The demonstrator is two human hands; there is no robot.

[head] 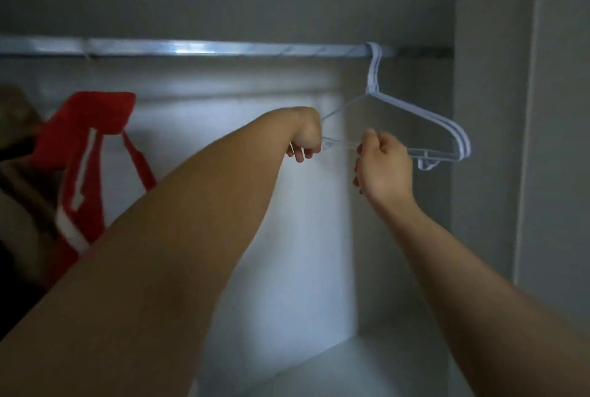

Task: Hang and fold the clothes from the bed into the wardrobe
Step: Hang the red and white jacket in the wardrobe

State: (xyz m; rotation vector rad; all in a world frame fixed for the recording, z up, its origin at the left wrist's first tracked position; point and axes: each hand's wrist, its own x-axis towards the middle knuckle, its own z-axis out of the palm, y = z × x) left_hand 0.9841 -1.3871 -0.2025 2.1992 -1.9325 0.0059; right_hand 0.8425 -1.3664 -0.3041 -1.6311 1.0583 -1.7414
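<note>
- The wardrobe filled the view, its pale back panel lit in the middle. Its right side wall stood close beside the hangers, and a shelf showed at the bottom.
- The rail ran edge to edge across the top. A long bare stretch of it lay between the left side and the hooks.
- A red-and-white fabric item hung low at the left, well apart from both hands. I could not tell what it hung from.
- The white hangers, a few bunched together, hooked over the rail near its right end. Their right tips sat near the side wall.
- The right hand reached up, fingers curled round the lower bar near its middle.
- The left hand gripped the left end of a hanger, fingers curled under it.
</note>
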